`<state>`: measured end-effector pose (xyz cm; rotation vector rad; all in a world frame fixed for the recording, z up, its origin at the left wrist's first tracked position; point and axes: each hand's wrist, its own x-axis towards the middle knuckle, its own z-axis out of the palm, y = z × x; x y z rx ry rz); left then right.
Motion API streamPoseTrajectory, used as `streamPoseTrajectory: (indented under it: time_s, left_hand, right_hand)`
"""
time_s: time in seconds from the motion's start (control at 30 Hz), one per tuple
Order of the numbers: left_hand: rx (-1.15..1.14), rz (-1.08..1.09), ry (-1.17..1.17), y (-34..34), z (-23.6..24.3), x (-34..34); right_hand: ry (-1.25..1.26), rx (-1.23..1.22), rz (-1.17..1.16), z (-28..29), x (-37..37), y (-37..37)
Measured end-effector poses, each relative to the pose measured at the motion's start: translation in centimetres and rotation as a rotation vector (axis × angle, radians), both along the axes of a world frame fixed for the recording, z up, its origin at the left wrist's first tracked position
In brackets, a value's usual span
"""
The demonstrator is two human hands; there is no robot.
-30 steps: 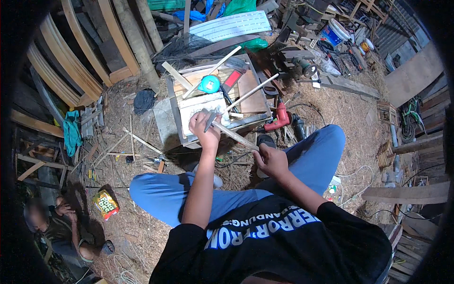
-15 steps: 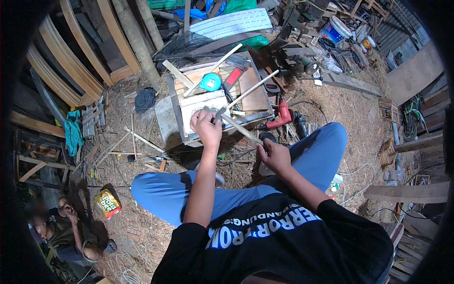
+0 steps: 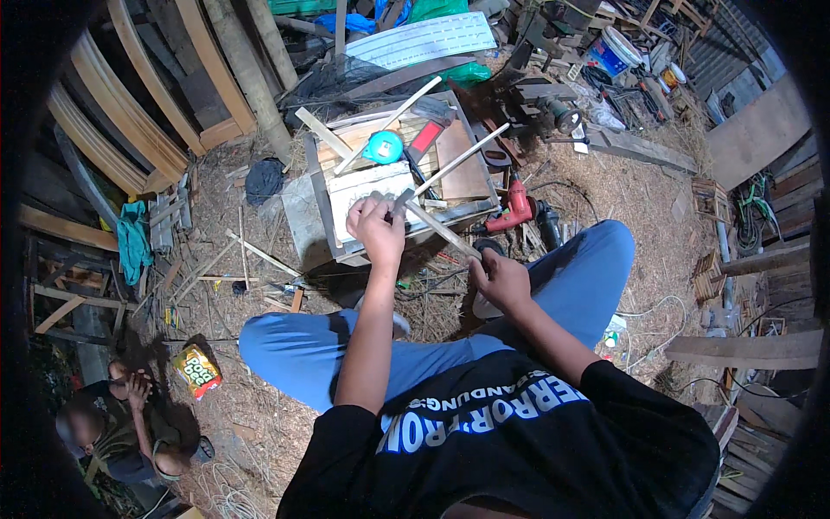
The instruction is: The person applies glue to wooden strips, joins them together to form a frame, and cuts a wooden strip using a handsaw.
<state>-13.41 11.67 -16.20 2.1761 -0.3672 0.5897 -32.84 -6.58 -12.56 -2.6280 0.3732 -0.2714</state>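
A seated person in blue trousers and a black shirt looks down at a small wooden box used as a tabletop (image 3: pixel 341 186) on a floor strewn with straw and wood shavings. The left hand (image 3: pixel 378 227) rests over the near edge of the box, its grip closed on a small grey tool (image 3: pixel 399 201) that pokes out above the knuckles. The right hand (image 3: pixel 499 278) is lower and to the right, just above the knee, its grip curled around the near end of a thin wooden stick (image 3: pixel 443 230). The stick slants up and left from that hand to the left hand, so it spans both. On the box lie a teal tape measure (image 3: pixel 382 147) and several pale wooden strips (image 3: pixel 458 161). A red power drill (image 3: pixel 517 210) lies on the floor right of the box. Another person (image 3: pixel 108 424) crouches at lower left.
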Motion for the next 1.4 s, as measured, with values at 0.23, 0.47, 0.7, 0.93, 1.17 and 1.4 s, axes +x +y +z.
streamPoseTrajectory:
  time_s: [0.23, 0.47, 0.7, 0.93, 1.17, 1.4]
  left_hand:
    - [-0.049, 0.004, -0.037, 0.0, 0.0, -0.1]
    - [0.006, -0.007, 0.033, -0.4, 0.3, -0.1]
    - [-0.079, 0.008, -0.106, 0.1, -0.6, 0.1]
    - [-0.038, 0.005, -0.121, 1.1, -0.6, -0.1]
    - [0.015, -0.104, -0.014, 1.7, 0.6, -0.4]
    - [-0.012, -0.050, -0.062, 2.0, -0.4, 0.3]
  right_hand:
    - [-0.021, 0.012, -0.048, -0.5, 0.1, 0.1]
    - [-0.022, 0.028, -0.046, -1.0, 0.0, -0.3]
    - [-0.039, 0.018, -0.023, -0.3, 0.1, 0.2]
    - [0.013, 0.038, 0.071, 0.1, -0.6, 1.0]
    - [-0.028, 0.089, 0.037, 0.2, -0.3, 0.8]
    - [0.011, 0.073, 0.060, 0.3, 0.4, 0.8]
